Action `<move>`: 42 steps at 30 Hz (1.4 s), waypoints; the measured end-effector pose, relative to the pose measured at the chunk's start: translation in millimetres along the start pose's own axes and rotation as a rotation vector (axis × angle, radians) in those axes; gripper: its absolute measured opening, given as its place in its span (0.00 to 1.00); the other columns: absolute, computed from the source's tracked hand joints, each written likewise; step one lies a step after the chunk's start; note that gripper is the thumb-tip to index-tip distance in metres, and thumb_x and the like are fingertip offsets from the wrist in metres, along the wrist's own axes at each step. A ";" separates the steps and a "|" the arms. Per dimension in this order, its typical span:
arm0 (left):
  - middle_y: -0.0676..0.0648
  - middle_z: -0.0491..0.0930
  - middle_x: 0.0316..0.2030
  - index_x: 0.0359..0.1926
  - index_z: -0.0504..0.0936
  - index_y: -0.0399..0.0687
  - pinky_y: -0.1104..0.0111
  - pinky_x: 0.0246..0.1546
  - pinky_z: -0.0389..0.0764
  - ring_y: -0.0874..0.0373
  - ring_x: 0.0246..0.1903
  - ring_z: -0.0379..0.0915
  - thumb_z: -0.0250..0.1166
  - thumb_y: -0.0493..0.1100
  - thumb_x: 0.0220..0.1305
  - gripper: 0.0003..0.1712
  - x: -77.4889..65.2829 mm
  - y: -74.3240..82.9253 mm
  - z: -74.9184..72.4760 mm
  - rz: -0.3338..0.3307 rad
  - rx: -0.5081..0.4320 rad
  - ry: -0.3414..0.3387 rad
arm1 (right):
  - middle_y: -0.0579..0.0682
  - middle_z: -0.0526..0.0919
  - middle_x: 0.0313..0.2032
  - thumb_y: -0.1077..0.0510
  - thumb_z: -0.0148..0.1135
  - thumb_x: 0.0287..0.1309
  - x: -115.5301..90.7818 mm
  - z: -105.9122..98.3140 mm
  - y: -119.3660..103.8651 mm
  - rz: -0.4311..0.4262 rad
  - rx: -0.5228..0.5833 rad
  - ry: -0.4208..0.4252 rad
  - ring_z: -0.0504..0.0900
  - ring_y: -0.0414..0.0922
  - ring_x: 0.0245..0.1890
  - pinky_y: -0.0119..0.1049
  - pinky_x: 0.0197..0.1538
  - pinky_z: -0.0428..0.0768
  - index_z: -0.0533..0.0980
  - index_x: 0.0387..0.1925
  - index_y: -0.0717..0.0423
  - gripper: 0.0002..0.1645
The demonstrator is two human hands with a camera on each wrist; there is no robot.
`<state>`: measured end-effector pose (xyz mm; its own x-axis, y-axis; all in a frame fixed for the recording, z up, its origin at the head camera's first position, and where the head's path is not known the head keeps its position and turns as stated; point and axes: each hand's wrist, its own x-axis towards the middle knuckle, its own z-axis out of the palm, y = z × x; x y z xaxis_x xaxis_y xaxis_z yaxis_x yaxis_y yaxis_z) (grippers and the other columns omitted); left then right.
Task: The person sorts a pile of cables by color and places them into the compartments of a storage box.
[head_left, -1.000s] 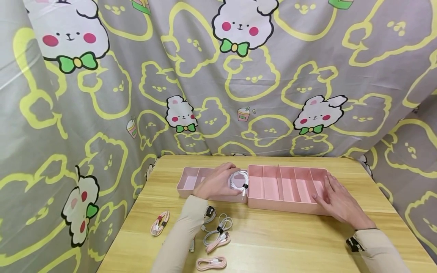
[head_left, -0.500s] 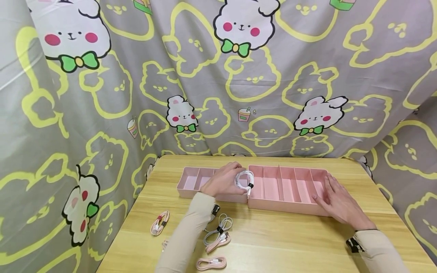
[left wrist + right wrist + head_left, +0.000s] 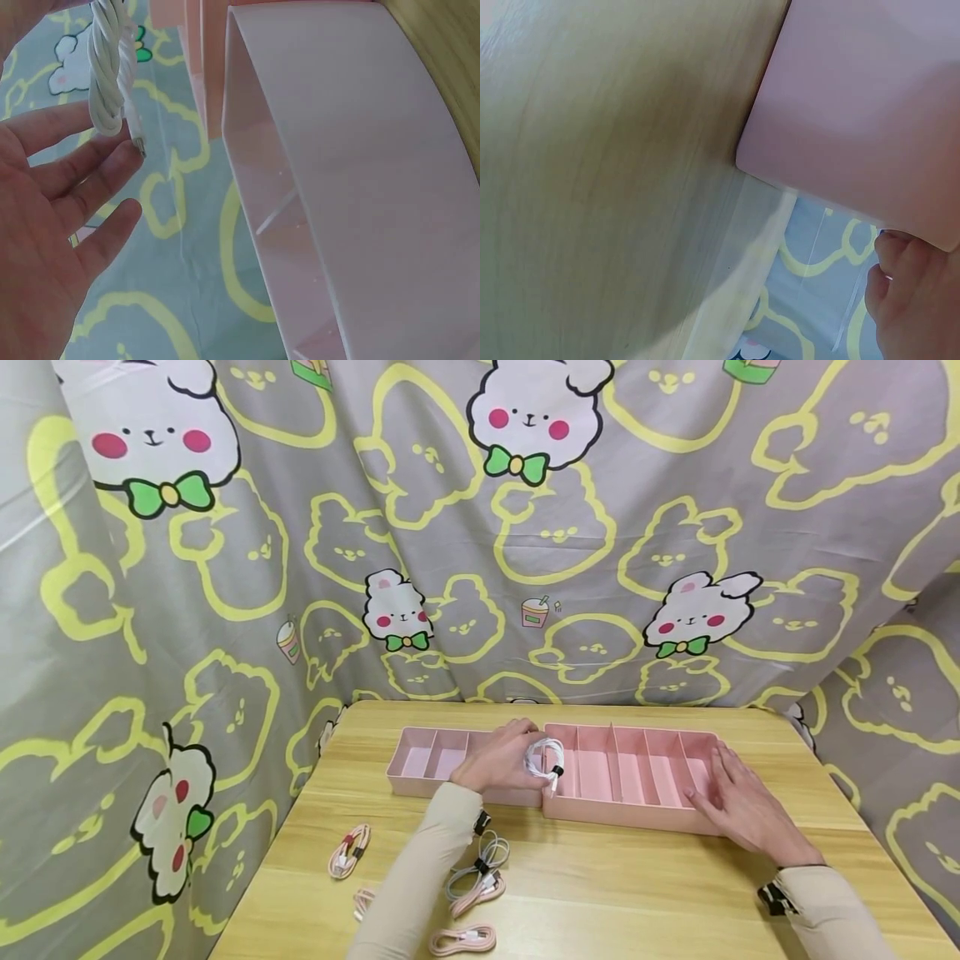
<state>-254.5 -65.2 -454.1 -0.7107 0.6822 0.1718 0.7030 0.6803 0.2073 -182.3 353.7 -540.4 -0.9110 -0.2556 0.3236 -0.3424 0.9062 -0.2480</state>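
A coiled white cable with a black strap is pinched in my left hand, over the spot where two boxes meet. In the left wrist view its plug hangs down beside the fingers. Below that hand lies the pale mauve divided box, partly hidden by hand and forearm. The pink divided box adjoins it on the right. My right hand rests against the pink box's right end, fingers along the end wall and thumb near the front rim.
On the wooden table in front lie a pink cable with a red strap, a grey cable, and pink cables. Another pink cable is partly behind the left forearm. A patterned curtain rises behind the table.
My left hand has carried the white cable to the right, from above the mauve box to the pink box's left end. My right hand stays at the pink box.
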 end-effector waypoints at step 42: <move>0.48 0.79 0.61 0.67 0.78 0.51 0.61 0.65 0.77 0.54 0.58 0.76 0.73 0.64 0.57 0.41 15.0 6.4 19.6 -0.009 0.120 -0.062 | 0.77 0.51 0.77 0.39 0.55 0.72 -0.5 -1.2 -1.6 0.000 -0.008 -0.011 0.53 0.70 0.78 0.24 0.75 0.18 0.50 0.75 0.80 0.55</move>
<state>-260.2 -45.4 -469.1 -0.7164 0.6889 0.1100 0.6975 0.7107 0.0915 -181.0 352.8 -539.1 -0.9135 -0.2597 0.3132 -0.3408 0.9089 -0.2405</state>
